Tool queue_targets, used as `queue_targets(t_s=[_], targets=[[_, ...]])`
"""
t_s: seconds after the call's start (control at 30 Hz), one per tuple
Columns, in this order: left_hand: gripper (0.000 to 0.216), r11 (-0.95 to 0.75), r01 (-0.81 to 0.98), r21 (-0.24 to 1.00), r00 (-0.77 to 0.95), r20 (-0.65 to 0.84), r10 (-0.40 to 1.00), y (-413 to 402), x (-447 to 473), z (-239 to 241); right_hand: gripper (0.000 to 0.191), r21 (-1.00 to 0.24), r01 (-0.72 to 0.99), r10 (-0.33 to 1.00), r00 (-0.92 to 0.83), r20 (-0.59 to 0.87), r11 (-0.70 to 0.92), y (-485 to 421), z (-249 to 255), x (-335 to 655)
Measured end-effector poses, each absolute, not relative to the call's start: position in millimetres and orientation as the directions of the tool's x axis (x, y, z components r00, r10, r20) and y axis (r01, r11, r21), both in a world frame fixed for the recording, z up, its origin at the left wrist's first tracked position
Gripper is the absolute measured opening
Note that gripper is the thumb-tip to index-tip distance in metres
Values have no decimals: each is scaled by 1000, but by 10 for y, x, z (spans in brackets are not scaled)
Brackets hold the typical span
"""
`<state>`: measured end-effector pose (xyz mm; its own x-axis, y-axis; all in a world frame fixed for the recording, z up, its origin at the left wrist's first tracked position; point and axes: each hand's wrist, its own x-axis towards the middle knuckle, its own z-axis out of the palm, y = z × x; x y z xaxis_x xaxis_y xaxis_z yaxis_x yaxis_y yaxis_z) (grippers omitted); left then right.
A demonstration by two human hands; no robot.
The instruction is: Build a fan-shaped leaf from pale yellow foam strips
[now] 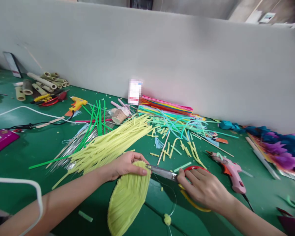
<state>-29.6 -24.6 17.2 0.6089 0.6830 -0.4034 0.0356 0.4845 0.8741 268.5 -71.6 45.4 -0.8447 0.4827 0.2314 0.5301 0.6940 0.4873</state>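
Observation:
My left hand [127, 167] pinches the top end of a yellow-green leaf shape [129, 200], built from pipe cleaners laid side by side. The leaf hangs down toward the bottom edge of the view. Gripped in my right hand [203, 186] is a pair of scissors [164, 172] with red and yellow handles. Its blade tips touch the leaf's upper edge, close to my left thumb. Below the scissors, a thin pale wire runs to a small yellow-green fuzzy ball [167, 219]. A heap of yellow pipe cleaners [118, 141] lies just behind my left hand.
A pink glue gun [229, 170] lies right of my right hand; a yellow glue gun [77, 104] is at back left. Bamboo tubes [48, 82] and pliers [49, 98] are farther left. Cut pipe cleaner pieces litter the green table [93, 203]. A grey partition [147, 52] stands behind.

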Motion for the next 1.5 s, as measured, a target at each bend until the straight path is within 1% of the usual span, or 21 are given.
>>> queue_targets(t_s=[0.2, 0.33, 0.5, 0.7, 0.77, 0.87, 0.97, 1.07, 1.17, 1.27, 1.37, 1.5], targets=[[42, 488, 48, 872, 614, -411, 674, -254, -311, 217, 20, 471, 538, 488, -840, 236, 699, -736, 455, 2679], [43, 509, 49, 860, 594, -435, 677, -250, -315, 219, 21, 429, 576, 485, -818, 310, 696, -754, 441, 2643], [43, 554, 26, 832, 596, -458, 659, -236, -311, 205, 28, 427, 651, 574, -758, 311, 628, -744, 398, 2603], [44, 508, 58, 860, 580, -443, 684, -232, -297, 180, 35, 319, 734, 664, -678, 315, 599, -733, 295, 2589], [45, 496, 75, 865, 577, -444, 686, -233, -295, 178, 39, 305, 748, 676, -663, 322, 589, -741, 289, 2557], [44, 495, 75, 866, 583, -441, 682, -233, -294, 185, 40, 323, 746, 660, -666, 348, 583, -740, 310, 2500], [43, 495, 62, 867, 592, -431, 681, -233, -292, 199, 32, 367, 732, 643, -681, 350, 574, -727, 321, 2480], [43, 480, 71, 875, 593, -423, 685, -232, -287, 208, 28, 429, 695, 626, -714, 314, 577, -715, 290, 2514], [43, 445, 100, 890, 591, -413, 693, -233, -284, 197, 22, 494, 609, 559, -785, 267, 620, -695, 245, 2566], [44, 440, 107, 891, 599, -411, 687, -233, -285, 183, 18, 525, 563, 524, -817, 239, 638, -660, 220, 2591], [44, 465, 89, 881, 609, -418, 674, -231, -284, 187, 15, 525, 572, 542, -808, 230, 631, -625, 226, 2578], [42, 468, 95, 879, 597, -427, 680, -231, -287, 199, 16, 461, 555, 507, -829, 237, 692, -597, 268, 2555]])
